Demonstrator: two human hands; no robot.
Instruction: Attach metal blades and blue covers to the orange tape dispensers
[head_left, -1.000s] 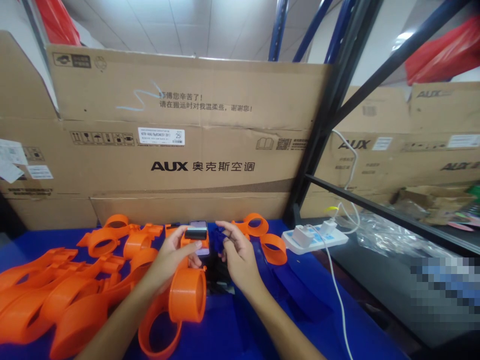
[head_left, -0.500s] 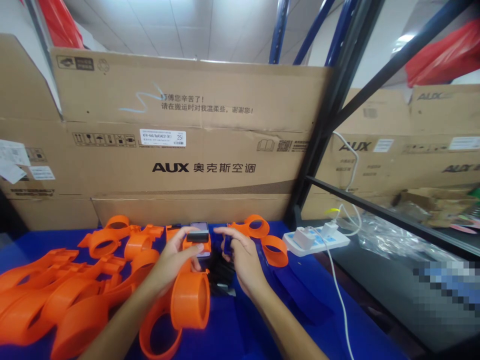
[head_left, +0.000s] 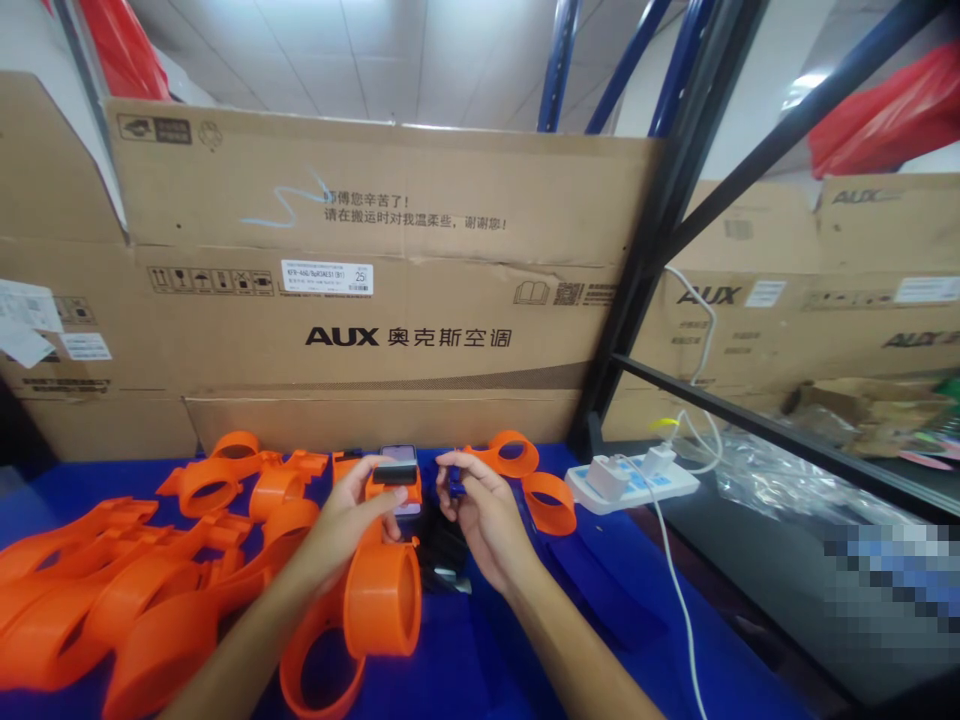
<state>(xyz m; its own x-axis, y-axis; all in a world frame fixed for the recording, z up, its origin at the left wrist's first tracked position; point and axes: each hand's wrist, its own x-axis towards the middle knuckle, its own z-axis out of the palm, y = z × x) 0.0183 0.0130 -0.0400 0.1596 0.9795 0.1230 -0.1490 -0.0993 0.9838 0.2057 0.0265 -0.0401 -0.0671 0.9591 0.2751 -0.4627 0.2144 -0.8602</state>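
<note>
Orange dispenser [head_left: 363, 600] fills left fingers [head_left: 384, 503]; right fingers [head_left: 468, 463] curl round blue piece [head_left: 456, 486].

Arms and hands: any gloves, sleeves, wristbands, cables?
Left hand and right hand are ungloved. Both forearms show no sleeves, watches, bands, cables or markings. Rings: none seen, though parts of the hands are hidden.

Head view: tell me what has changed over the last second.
The right hand has changed its finger pose: its index finger, stretched out half a second ago, is now bent in by a small blue piece in its fingers. When it took hold is unclear. The left hand still grips its orange part; the power strip stayed put. No release shows.
</note>
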